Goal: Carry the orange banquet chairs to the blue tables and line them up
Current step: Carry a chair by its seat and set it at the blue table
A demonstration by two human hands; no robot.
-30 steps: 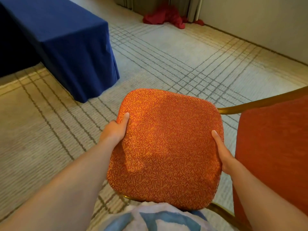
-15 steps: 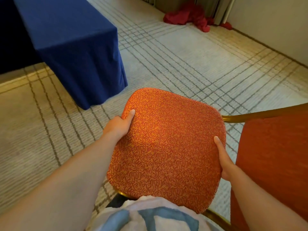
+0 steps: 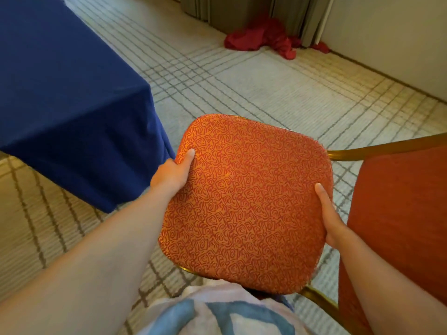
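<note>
One view only: a wide-angle head-worn camera, facing forward and steeply down past the person's chest (image 3: 217, 315). It sits close over the orange chair seat (image 3: 244, 201); the blue table (image 3: 72, 105) lies left, carpet (image 3: 242, 76) ahead.

Now chair seat (image 3: 246, 204) closer to blue table (image 3: 72, 105).

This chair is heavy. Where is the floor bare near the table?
The carpet is bare ahead, between the blue table and the wall, up to the red cloth by the curtain. It is tight beside the table corner, where the left hand gripping the chair seat is close to it.
</note>
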